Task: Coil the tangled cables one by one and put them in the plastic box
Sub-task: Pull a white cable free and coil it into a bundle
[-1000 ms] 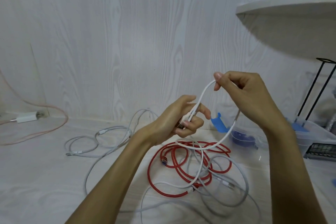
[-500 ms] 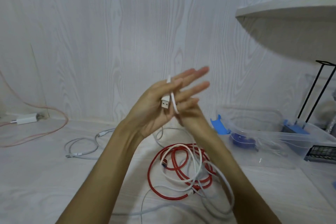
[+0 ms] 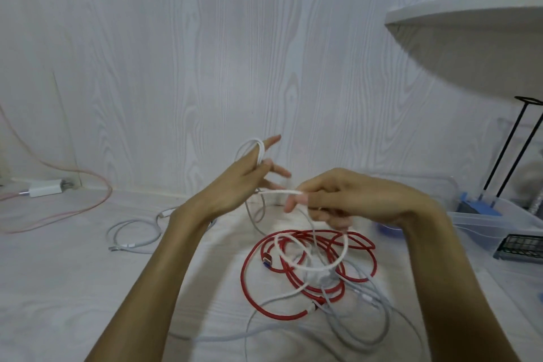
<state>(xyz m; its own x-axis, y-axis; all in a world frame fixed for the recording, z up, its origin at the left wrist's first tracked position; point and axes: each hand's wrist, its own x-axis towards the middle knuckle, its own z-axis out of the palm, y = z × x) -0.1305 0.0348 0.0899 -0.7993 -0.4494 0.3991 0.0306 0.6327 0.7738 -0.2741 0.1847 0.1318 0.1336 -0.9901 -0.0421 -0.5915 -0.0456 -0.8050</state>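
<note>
Ideally each wrap is going on snug and even, with the tail being fed slack so the red cable (image 3: 305, 273) isn't dragging along. The left hand (image 3: 235, 185) is splaying straight fingers, the white cable (image 3: 254, 145) looping round them; the right hand (image 3: 346, 200) is pinching its run. The plastic box (image 3: 496, 220) is sitting toward the floor's right edge.

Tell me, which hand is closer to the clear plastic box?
The right hand. It pinches the white cable just left of the plastic box, while the left hand, wrapped in cable loops, is farther left.
</note>
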